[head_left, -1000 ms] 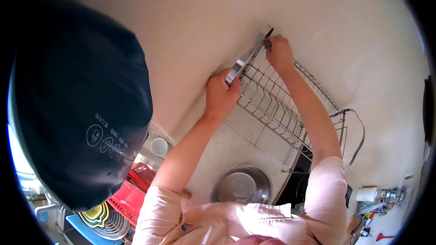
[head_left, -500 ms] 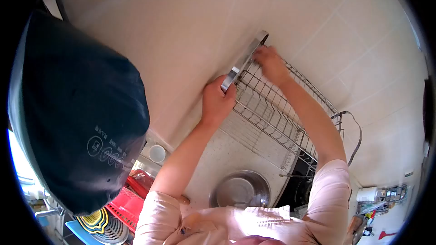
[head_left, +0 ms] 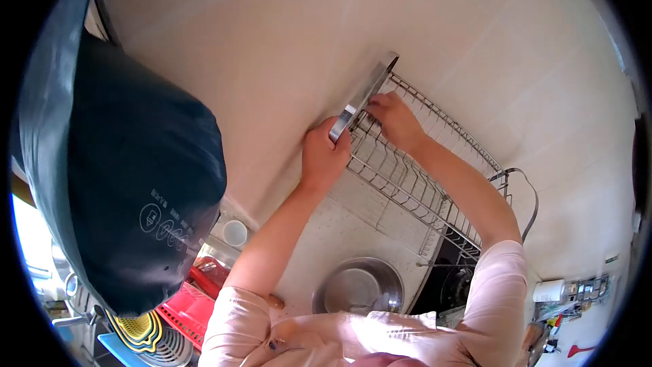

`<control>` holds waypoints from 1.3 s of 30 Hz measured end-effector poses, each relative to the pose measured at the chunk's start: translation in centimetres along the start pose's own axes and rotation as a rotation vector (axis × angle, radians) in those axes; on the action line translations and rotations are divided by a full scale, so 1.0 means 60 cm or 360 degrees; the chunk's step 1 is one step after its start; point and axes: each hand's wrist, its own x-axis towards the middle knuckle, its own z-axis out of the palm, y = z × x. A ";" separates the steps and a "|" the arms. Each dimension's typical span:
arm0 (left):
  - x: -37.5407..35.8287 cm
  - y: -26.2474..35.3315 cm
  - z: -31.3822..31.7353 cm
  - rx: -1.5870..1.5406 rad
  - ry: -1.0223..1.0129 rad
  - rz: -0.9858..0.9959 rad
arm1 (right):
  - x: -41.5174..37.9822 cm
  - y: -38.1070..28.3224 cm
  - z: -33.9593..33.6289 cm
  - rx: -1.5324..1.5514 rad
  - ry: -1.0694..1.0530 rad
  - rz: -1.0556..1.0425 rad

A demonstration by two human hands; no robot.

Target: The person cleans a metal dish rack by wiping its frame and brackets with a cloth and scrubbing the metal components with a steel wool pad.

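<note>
A wire rack (head_left: 414, 189) with a flat metal bracket (head_left: 365, 92) at its upper left end is against the tiled wall. My left hand (head_left: 326, 155) is closed round the lower end of the bracket. Just right of the bracket, my right hand (head_left: 397, 122) reaches over the rack's end, its fingers bent and its fingertips near the bracket's inner side. Whether those fingers grip anything is hidden. A black loop (head_left: 535, 197) hangs off the rack's far right end.
Below the rack, a metal bowl (head_left: 358, 287) stands on the counter beside a black stove (head_left: 445, 278). A large dark cover (head_left: 142, 163) fills the left side. A white cup (head_left: 235, 233), a red basket (head_left: 187, 311) and yellow strainers (head_left: 139, 331) are at the lower left.
My right hand has moved down and left along the bracket, away from its upper end. My left hand keeps its hold. The dark cover looks slightly shifted in view.
</note>
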 end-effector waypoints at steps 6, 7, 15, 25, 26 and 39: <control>-0.001 0.008 -0.001 0.0065 -0.0018 0.0044 | 0.020 0.033 0.007 0.0046 0.0419 0.0547; 0.002 0.009 -0.001 0.0057 -0.0026 0.0035 | 0.007 0.016 0.001 0.0018 0.0328 0.0401; -0.001 0.003 -0.002 0.0028 0.0025 0.0063 | 0.020 0.055 -0.071 0.0525 0.0387 0.0787; -0.002 0.007 -0.009 0.0004 -0.0031 -0.0002 | 0.006 0.061 -0.019 0.0323 0.0219 0.0591; -0.001 0.005 -0.008 -0.0003 -0.0028 0.0010 | 0.011 0.069 -0.019 0.0303 0.0170 0.0546; -0.001 0.002 -0.006 -0.0011 -0.0060 0.0009 | 0.010 0.025 -0.004 0.0115 0.0389 0.0630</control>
